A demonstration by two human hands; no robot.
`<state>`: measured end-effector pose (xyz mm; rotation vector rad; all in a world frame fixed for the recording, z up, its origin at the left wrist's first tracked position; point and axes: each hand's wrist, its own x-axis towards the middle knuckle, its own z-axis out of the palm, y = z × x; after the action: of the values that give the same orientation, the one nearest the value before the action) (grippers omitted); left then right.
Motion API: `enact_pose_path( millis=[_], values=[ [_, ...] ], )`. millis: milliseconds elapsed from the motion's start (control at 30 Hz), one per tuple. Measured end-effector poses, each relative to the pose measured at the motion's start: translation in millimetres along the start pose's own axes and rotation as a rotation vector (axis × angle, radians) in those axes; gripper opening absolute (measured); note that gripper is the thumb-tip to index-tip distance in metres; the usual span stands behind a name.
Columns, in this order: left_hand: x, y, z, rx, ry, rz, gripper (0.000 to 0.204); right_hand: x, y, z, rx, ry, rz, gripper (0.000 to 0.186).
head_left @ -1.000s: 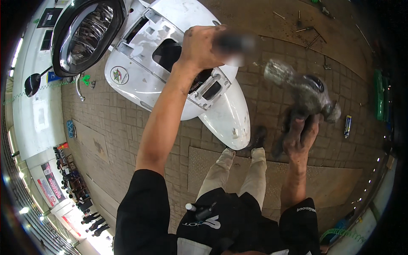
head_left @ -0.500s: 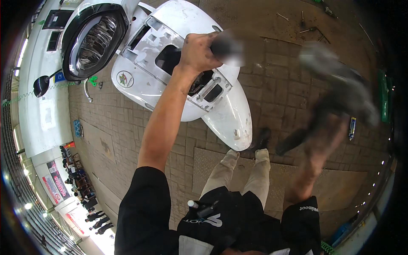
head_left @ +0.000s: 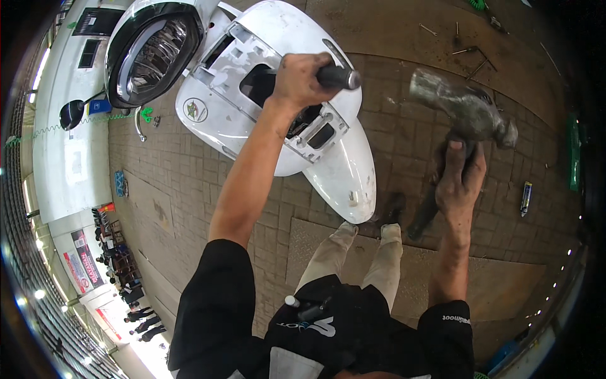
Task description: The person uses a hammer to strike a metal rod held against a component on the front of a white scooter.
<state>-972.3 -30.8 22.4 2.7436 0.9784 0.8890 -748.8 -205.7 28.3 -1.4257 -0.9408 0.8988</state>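
My left hand [head_left: 300, 81] is wrapped round a dark cylindrical tool [head_left: 344, 78] with a round metal end pointing right. It is over the white front body of a scooter [head_left: 281, 25], and the tool's other end is hidden by my fingers. To the right, my right hand [head_left: 462, 180] grips a ball-peen hammer [head_left: 470, 114] by its dark handle. The worn metal head stands above that hand, apart from the tool. The white front fender [head_left: 347, 180] lies between my two arms, pointing toward me.
A headlight unit [head_left: 158, 57] and a mirror [head_left: 72, 115] are at upper left. Wrenches and other tools [head_left: 480, 54] lie on the floor at upper right. A small tube [head_left: 526, 199] lies right of my right hand. Several people [head_left: 120, 252] are at far left.
The hammer and my right hand have moved left, toward the tool in my left hand. Both tools, blurred before, show more sharply now. My left hand keeps its grip.
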Motion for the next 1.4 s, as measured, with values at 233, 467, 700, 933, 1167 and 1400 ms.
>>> enact_pose_path(
  millis=[233,467,700,933,1167,1400],
  values=[
    [0.7,7.9,-3.1,-0.048,-0.021,0.008,0.016,-20.4,34.3,-0.6,-0.022,0.021,0.057,0.026],
    [2.7,5.4,-4.4,-0.039,0.013,0.001,0.019,-29.0,48.2,6.7,0.008,0.035,0.084,0.027],
    [0.9,3.7,-7.7,-0.086,-0.03,-0.028,0.019,-32.3,27.2,6.8,-0.004,-0.023,0.214,0.024],
    [5.2,1.2,1.1,-0.081,0.014,-0.069,0.02,-30.7,24.4,1.7,-0.055,-0.052,-0.049,0.023],
    [12.2,6.2,8.7,-0.057,0.024,-0.031,0.017,15.0,-8.1,30.3,-0.275,-0.139,-0.255,0.015],
    [-1.8,-0.6,-1.8,0.009,0.01,-0.098,0.017,1.8,-23.4,-27.2,-0.131,-0.091,-0.351,0.016]
  ],
)
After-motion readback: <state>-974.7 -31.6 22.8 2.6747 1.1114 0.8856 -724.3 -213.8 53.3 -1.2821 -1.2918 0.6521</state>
